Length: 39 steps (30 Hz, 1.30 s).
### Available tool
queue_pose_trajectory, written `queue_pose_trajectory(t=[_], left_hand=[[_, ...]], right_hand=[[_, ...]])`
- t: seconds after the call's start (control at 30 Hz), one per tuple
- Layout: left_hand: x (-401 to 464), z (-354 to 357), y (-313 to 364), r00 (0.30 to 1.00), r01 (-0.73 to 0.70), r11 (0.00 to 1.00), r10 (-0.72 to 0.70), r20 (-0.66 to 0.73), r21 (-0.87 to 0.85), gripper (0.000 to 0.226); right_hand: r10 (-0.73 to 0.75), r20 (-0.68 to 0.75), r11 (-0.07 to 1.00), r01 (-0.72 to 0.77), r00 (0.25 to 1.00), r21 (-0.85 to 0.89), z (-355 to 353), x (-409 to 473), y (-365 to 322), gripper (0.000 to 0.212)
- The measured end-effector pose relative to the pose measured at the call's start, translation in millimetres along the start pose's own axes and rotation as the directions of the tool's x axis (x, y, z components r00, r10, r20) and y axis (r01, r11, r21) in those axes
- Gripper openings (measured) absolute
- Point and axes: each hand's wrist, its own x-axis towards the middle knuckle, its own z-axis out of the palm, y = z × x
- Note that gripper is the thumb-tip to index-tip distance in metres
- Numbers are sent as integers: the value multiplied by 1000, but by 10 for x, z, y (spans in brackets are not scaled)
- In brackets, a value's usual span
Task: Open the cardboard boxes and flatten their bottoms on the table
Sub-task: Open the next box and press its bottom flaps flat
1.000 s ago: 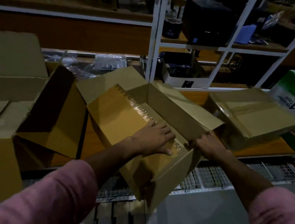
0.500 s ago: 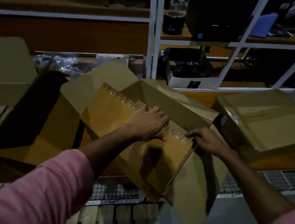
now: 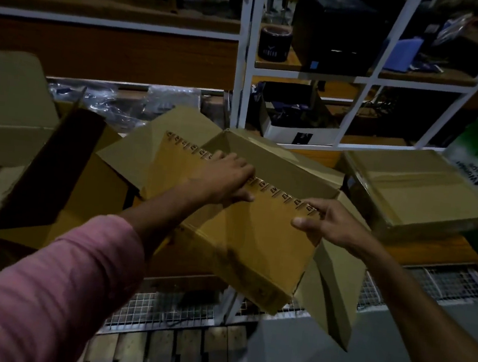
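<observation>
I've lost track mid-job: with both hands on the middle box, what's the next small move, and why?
Probably press the near flap down and inward. The left hand rests on the flap's taped edge, and the right hand pinches its right corner. The cardboard box is tilted and overhangs the table edge, so its bottom is not yet flat.

Dim room — white-framed shelving (image 3: 245, 71) behind, grey floor (image 3: 279, 361) below.
</observation>
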Motion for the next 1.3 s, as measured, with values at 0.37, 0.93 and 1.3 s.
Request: queue_pose_trajectory(t=[0.37, 0.93, 1.3], left_hand=[[-730, -471, 285, 991, -131, 988, 133, -27, 76, 39], [-1592, 716, -64, 960, 88, 980, -35, 278, -178, 68], [-1567, 1190, -317, 924, 379, 894, -355, 140, -240, 84]], right_hand=[[103, 223, 967, -46, 969, -250, 35, -652, -579, 31], [127, -206, 789, -225, 970, -571, 1837, -707, 60, 51], [88, -591, 550, -534, 802, -643, 2192, -632, 354, 52]])
